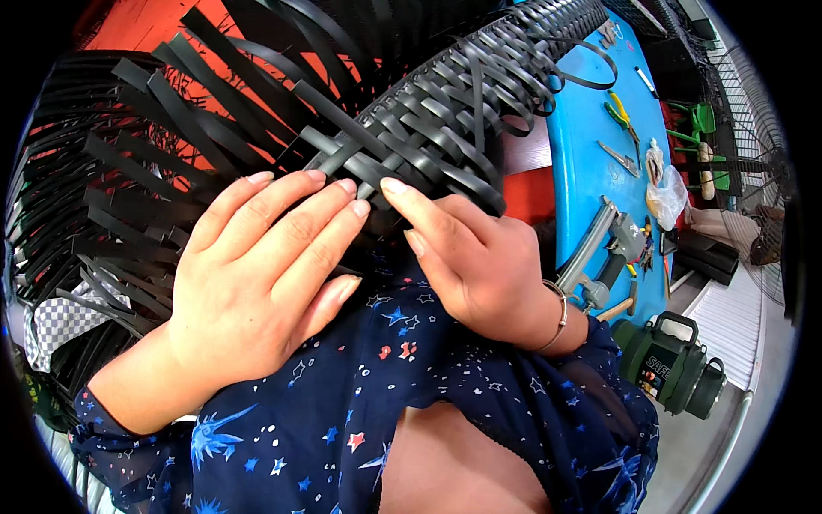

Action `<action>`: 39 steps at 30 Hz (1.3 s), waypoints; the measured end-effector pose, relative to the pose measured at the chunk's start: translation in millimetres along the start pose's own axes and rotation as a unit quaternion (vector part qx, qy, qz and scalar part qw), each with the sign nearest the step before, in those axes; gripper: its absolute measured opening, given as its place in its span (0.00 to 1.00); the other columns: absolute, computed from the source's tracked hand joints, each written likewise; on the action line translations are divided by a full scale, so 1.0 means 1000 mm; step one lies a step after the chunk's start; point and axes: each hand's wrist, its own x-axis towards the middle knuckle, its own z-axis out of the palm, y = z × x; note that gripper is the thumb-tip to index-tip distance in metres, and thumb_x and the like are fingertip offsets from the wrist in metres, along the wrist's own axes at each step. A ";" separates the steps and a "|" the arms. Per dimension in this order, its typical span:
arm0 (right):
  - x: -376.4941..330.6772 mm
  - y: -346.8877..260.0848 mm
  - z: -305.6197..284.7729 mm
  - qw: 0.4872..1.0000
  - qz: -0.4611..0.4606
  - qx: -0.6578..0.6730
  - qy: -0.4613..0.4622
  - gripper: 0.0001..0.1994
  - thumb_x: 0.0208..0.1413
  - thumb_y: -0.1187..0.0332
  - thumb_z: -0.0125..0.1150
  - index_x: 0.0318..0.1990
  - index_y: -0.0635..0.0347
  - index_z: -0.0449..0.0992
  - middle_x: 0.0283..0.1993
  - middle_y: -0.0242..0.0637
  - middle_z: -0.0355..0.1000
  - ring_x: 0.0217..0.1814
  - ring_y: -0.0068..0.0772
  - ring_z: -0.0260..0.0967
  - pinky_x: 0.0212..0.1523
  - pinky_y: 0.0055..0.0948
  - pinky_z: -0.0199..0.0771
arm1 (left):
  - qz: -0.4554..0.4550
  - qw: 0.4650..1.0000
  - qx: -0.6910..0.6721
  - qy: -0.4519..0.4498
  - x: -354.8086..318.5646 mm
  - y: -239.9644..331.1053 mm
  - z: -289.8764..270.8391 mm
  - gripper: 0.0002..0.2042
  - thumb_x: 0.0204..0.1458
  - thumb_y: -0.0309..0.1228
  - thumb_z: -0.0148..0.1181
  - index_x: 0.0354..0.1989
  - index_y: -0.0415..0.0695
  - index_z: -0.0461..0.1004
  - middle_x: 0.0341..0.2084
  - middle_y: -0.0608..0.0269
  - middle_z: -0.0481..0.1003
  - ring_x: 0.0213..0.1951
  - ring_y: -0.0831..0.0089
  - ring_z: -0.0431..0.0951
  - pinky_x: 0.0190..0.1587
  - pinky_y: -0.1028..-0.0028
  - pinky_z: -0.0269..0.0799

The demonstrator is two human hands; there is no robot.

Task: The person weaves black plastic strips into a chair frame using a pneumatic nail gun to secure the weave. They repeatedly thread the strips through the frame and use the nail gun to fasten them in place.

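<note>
A band woven from flat black plastic strips [428, 120] runs from in front of me toward the upper right. My left hand [265, 265] lies flat with its fingers stretched out, their tips on the near end of the weave. Close to them, the index fingertip of my right hand [479, 261] presses on the edge of a black strip [364, 167]. The right thumb stands apart from that finger with nothing seen between them; the other right fingers are curled and mostly hidden. Loose strip ends [205, 111] fan out to the left beyond my left hand.
To the right, a blue table [575, 146] bears yellow-handled pliers [622, 111], scissors [618, 159], a plastic bag [666, 195], a grey metal tool [612, 244] and a hammer [622, 307]. A dark green jug [664, 355] stands below it, with a fan [753, 171] at far right.
</note>
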 end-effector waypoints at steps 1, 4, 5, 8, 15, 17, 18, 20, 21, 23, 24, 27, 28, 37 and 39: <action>0.001 -0.001 -0.001 1.000 0.004 0.000 -0.003 0.25 0.54 0.78 0.68 0.62 0.60 0.77 0.34 0.34 0.76 0.23 0.30 0.72 0.20 0.28 0.69 | -0.001 1.000 -0.005 0.002 0.000 0.000 0.000 0.22 0.60 0.41 0.57 0.56 0.38 0.77 0.56 0.51 0.77 0.59 0.53 0.76 0.63 0.54 0.68; 0.001 -0.004 -0.001 1.000 0.005 -0.003 -0.003 0.24 0.54 0.77 0.68 0.61 0.59 0.77 0.32 0.32 0.73 0.23 0.29 0.71 0.20 0.28 0.68 | -0.003 1.000 -0.018 0.010 0.000 0.000 -0.001 0.21 0.59 0.39 0.59 0.54 0.37 0.78 0.58 0.50 0.77 0.59 0.51 0.76 0.61 0.54 0.70; -0.001 -0.002 0.002 1.000 -0.003 -0.003 0.004 0.24 0.54 0.76 0.67 0.61 0.59 0.77 0.31 0.30 0.70 0.22 0.28 0.69 0.20 0.27 0.67 | -0.005 1.000 -0.022 0.011 0.000 0.001 -0.001 0.20 0.59 0.39 0.59 0.53 0.36 0.78 0.58 0.50 0.76 0.59 0.51 0.76 0.61 0.54 0.71; -0.001 0.000 0.005 1.000 -0.015 -0.001 0.015 0.24 0.54 0.74 0.67 0.61 0.58 0.77 0.29 0.29 0.67 0.21 0.27 0.69 0.20 0.27 0.66 | -0.009 0.999 -0.033 0.020 0.003 0.000 -0.003 0.20 0.58 0.38 0.60 0.52 0.36 0.78 0.60 0.49 0.75 0.61 0.50 0.75 0.62 0.54 0.69; 0.003 -0.004 -0.004 0.999 0.048 0.006 0.012 0.25 0.57 0.77 0.64 0.64 0.59 0.74 0.33 0.37 0.75 0.24 0.38 0.72 0.24 0.31 0.72 | -0.020 0.999 -0.039 0.000 0.000 0.002 -0.003 0.20 0.55 0.37 0.63 0.54 0.38 0.76 0.61 0.51 0.75 0.65 0.50 0.72 0.69 0.51 0.60; 0.004 -0.007 -0.009 0.998 0.064 0.003 -0.004 0.24 0.57 0.81 0.63 0.62 0.61 0.76 0.37 0.45 0.79 0.27 0.40 0.76 0.28 0.30 0.74 | -0.023 0.999 -0.044 0.006 0.001 0.003 -0.002 0.21 0.54 0.36 0.63 0.54 0.38 0.76 0.60 0.51 0.75 0.65 0.50 0.72 0.69 0.51 0.60; 0.003 -0.007 -0.010 0.998 0.065 0.003 -0.004 0.24 0.57 0.81 0.63 0.62 0.61 0.76 0.38 0.46 0.79 0.28 0.40 0.76 0.28 0.30 0.75 | -0.023 0.999 -0.046 0.007 0.001 0.004 -0.002 0.21 0.54 0.36 0.64 0.53 0.38 0.76 0.60 0.51 0.75 0.64 0.50 0.72 0.69 0.51 0.60; 0.002 -0.006 -0.010 0.998 0.067 0.003 -0.002 0.23 0.57 0.81 0.63 0.62 0.61 0.76 0.40 0.48 0.80 0.29 0.41 0.77 0.29 0.30 0.75 | -0.025 0.998 -0.049 0.010 0.001 0.005 -0.003 0.21 0.53 0.35 0.64 0.53 0.38 0.76 0.60 0.51 0.75 0.64 0.50 0.72 0.68 0.51 0.61; 0.001 -0.005 -0.010 0.998 0.068 0.003 -0.002 0.23 0.57 0.81 0.63 0.62 0.61 0.76 0.41 0.48 0.80 0.29 0.41 0.78 0.29 0.31 0.75 | -0.025 0.998 -0.056 0.009 0.001 0.004 -0.003 0.21 0.53 0.34 0.64 0.53 0.38 0.76 0.61 0.50 0.75 0.64 0.50 0.72 0.68 0.51 0.61; -0.001 -0.003 -0.008 0.998 0.070 0.000 -0.002 0.23 0.58 0.81 0.63 0.62 0.61 0.76 0.42 0.47 0.81 0.30 0.41 0.78 0.29 0.31 0.76 | -0.026 0.997 -0.070 0.007 0.002 0.002 -0.002 0.21 0.53 0.34 0.64 0.53 0.38 0.76 0.62 0.49 0.74 0.64 0.49 0.72 0.68 0.50 0.61; -0.002 -0.003 -0.007 0.998 0.068 -0.004 0.000 0.23 0.58 0.81 0.63 0.62 0.61 0.76 0.43 0.46 0.81 0.30 0.41 0.78 0.29 0.31 0.76 | -0.025 0.997 -0.075 0.014 0.002 0.002 -0.002 0.20 0.53 0.34 0.64 0.53 0.37 0.75 0.62 0.49 0.73 0.64 0.48 0.72 0.68 0.50 0.61; -0.007 0.003 -0.003 0.999 0.048 -0.016 0.011 0.24 0.57 0.80 0.63 0.63 0.58 0.76 0.38 0.41 0.77 0.27 0.39 0.75 0.27 0.32 0.74 | -0.023 0.996 -0.080 0.022 0.005 0.003 -0.002 0.19 0.53 0.33 0.64 0.52 0.37 0.75 0.64 0.48 0.72 0.65 0.48 0.71 0.68 0.50 0.61; -0.009 0.008 0.000 0.999 0.034 -0.019 0.019 0.25 0.57 0.78 0.63 0.64 0.56 0.75 0.32 0.37 0.73 0.24 0.37 0.72 0.24 0.32 0.71 | -0.022 0.997 -0.073 0.017 0.007 0.003 -0.003 0.19 0.53 0.33 0.64 0.52 0.37 0.74 0.64 0.48 0.72 0.65 0.48 0.71 0.68 0.50 0.61; -0.022 0.015 0.003 0.999 0.021 0.010 0.041 0.28 0.53 0.77 0.65 0.64 0.54 0.76 0.27 0.33 0.68 0.23 0.35 0.70 0.24 0.33 0.70 | -0.006 0.999 -0.036 -0.011 0.008 0.006 0.001 0.19 0.54 0.33 0.64 0.52 0.38 0.73 0.64 0.50 0.72 0.65 0.50 0.71 0.70 0.51 0.59; -0.022 0.016 0.003 0.998 0.028 0.015 0.047 0.26 0.53 0.76 0.66 0.62 0.54 0.77 0.27 0.32 0.69 0.23 0.35 0.71 0.24 0.33 0.70 | -0.004 0.999 -0.034 -0.008 0.009 0.007 0.003 0.19 0.54 0.33 0.64 0.52 0.38 0.73 0.63 0.50 0.73 0.64 0.50 0.71 0.69 0.51 0.60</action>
